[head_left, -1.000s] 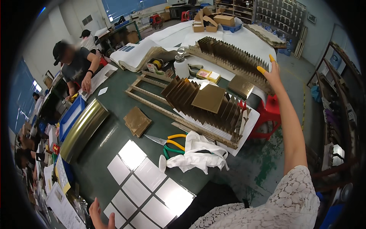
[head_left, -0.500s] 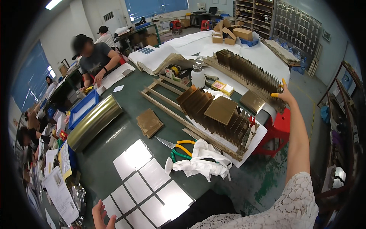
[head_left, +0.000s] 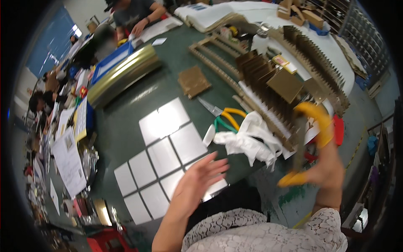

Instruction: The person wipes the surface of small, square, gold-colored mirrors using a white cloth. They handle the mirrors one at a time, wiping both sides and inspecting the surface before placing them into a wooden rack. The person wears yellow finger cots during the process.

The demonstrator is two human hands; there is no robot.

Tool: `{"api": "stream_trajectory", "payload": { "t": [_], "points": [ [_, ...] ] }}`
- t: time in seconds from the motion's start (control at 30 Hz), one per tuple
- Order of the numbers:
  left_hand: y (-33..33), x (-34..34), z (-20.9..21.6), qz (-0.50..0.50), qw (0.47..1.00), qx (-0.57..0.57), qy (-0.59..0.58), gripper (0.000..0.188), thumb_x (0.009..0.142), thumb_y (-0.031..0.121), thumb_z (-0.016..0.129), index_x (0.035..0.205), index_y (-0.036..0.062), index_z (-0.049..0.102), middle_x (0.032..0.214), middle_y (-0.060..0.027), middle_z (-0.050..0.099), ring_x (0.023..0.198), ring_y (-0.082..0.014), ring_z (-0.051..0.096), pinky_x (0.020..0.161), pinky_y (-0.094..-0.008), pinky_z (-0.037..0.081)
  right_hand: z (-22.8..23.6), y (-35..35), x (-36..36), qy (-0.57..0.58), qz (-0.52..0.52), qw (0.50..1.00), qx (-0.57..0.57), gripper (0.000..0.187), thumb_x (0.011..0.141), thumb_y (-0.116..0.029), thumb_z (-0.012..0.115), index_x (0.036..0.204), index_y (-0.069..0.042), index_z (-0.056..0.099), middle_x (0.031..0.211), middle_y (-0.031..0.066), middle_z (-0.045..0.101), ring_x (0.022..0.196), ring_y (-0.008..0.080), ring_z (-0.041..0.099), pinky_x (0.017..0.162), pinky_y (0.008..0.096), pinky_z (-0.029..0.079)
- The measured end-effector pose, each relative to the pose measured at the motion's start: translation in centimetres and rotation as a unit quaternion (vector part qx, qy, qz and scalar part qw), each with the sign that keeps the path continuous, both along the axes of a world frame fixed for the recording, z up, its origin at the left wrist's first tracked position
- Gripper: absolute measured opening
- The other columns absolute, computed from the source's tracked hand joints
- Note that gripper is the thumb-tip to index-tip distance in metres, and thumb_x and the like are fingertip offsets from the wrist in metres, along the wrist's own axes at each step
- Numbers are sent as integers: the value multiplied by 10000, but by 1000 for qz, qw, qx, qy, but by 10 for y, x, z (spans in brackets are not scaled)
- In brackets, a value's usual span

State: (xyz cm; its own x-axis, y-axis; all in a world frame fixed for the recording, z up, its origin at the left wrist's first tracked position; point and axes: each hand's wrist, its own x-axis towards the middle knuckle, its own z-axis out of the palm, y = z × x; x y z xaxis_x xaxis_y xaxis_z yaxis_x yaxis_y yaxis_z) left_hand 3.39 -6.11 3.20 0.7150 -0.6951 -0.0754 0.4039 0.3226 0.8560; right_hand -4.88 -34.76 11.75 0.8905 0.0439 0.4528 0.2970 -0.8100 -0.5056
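My right hand (head_left: 325,155), with yellow finger covers, is blurred by motion beside the rack at the right. Between its thumb and fingers is a thin brownish plate (head_left: 299,145), seen nearly edge-on. Open and empty, my left hand (head_left: 199,178) hovers over the silvery square sheets (head_left: 164,156) laid in rows on the green table. A wooden slotted rack (head_left: 256,69) holds brown plates standing on edge, with one flat brown plate (head_left: 285,85) lying on top. Near it lie a crumpled white cloth (head_left: 252,140) and scissors (head_left: 216,110) with yellow and green handles.
A second plate rack (head_left: 312,59) stands at the far right. A small stack of brown plates (head_left: 193,81) lies mid-table. Left of it are a gold foil roll (head_left: 126,75), a blue tray (head_left: 110,63) and papers (head_left: 69,161). A person (head_left: 138,19) works across the table.
My right hand has come back from the far rack toward me, now with a plate in it. My left hand has moved right over the sheets. The view has tilted down.
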Motion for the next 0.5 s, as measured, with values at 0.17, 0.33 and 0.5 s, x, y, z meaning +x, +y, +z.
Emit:
{"api": "stream_trajectory", "payload": {
  "t": [0.17, 0.33, 0.5],
  "points": [
    [-14, -18, -1, 7, 969, -47, 244, 690, 1018, 534, 248, 1489, 30, 238, 1461, -146, 406, 1355, -275, 405, 1128, -435, 320, -37, 88, 33, 110, 171, 968, -148, 904, 625, -393, 801, 1394, -69, 453, 1365, 165, 407, 1255, 374, 377, 1064, 489, 292],
    [24, -19, -16, 42, 952, -94, 289, 670, 1018, 557, 177, 1487, 87, 272, 1474, -148, 390, 1360, -304, 397, 1105, -504, 344, -49, 121, 48, 157, 236, 952, -115, 925, 641, -416, 812, 1405, -56, 434, 1399, 160, 402, 1342, 380, 318, 1097, 498, 260],
    [48, -13, -16, 91, 939, -132, 304, 680, 1019, 554, 176, 1477, 66, 297, 1506, -167, 345, 1384, -334, 359, 1112, -551, 314, -65, 115, 56, 84, 101, 983, 128, 572, 798, -188, 741, 1299, -10, 533, 1237, 148, 557, 1183, 326, 493, 1020, 382, 375]
  ]
}}
